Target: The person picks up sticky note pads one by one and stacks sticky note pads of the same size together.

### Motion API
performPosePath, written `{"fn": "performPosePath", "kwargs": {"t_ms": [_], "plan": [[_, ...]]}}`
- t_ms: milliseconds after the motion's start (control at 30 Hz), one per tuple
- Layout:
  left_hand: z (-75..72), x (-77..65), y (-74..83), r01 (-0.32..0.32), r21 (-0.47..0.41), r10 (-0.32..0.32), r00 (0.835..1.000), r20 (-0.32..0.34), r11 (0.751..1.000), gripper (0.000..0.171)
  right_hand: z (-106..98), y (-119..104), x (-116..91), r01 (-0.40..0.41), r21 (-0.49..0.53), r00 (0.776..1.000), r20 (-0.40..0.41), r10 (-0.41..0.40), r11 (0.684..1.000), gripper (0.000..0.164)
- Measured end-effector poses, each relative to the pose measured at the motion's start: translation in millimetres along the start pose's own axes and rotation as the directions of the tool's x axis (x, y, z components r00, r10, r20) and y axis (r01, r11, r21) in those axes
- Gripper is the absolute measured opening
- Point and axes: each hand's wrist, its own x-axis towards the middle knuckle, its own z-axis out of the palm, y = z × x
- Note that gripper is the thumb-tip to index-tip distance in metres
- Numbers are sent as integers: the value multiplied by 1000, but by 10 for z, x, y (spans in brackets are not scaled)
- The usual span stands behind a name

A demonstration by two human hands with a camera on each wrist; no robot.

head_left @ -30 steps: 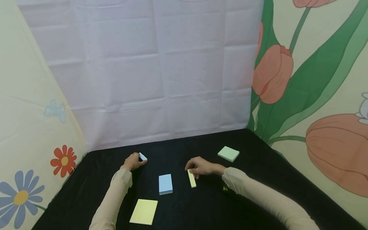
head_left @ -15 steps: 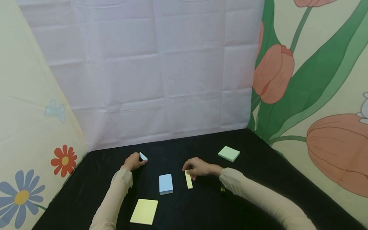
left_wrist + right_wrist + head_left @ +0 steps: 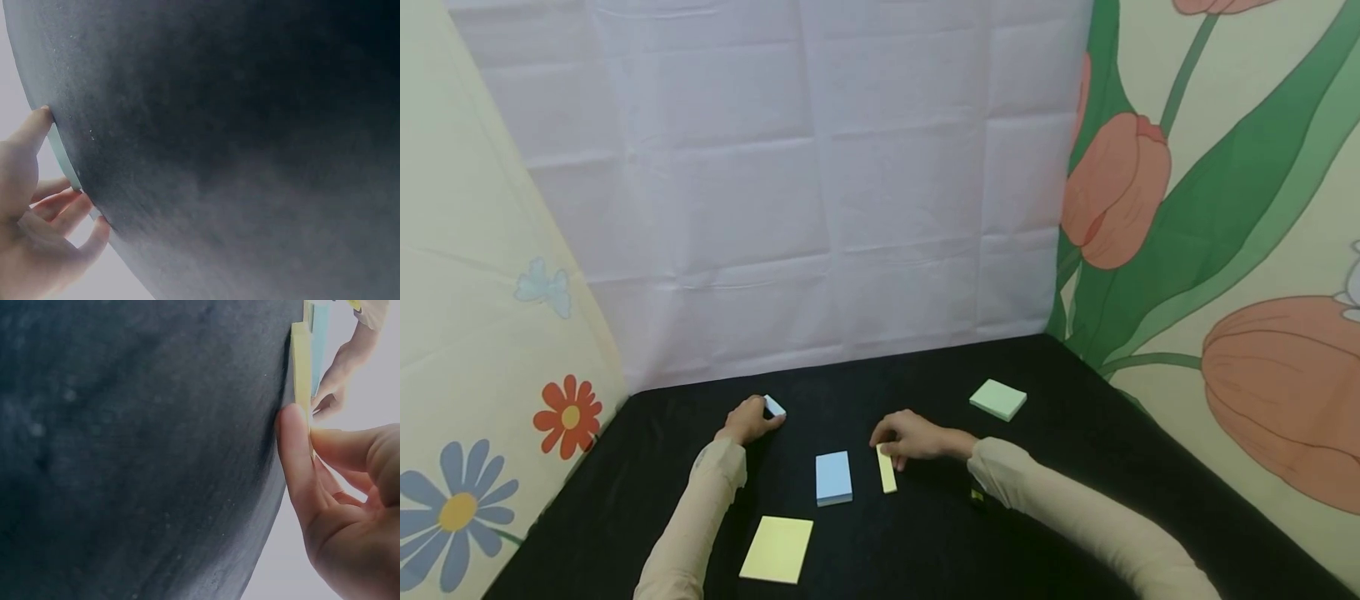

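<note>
Well apart on the black counter (image 3: 895, 550)
Left hand (image 3: 747, 421) grips a pale pad (image 3: 775, 407); right hand (image 3: 917, 436) pinches a narrow yellow pad (image 3: 887, 475).

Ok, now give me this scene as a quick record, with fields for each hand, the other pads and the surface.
Left hand: holds small pale note pad
Right hand: pinches narrow yellow note strip
Centre: blue note pad
Nearest wearer: large yellow note pad
Far right: green note pad
Surface: black cloth
</note>
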Motion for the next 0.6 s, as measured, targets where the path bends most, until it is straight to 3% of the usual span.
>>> {"fn": "performPosePath", "kwargs": {"t_ms": [300, 600], "plan": [[-9, 15, 13, 13, 2, -13, 1000, 4, 1000, 42, 18, -36, 36, -8, -62, 1000, 10, 9, 998, 17], [0, -5, 16, 8, -1, -8, 1000, -2, 1000, 43, 49, -78, 67, -32, -32, 999, 6, 32, 999, 17]]}}
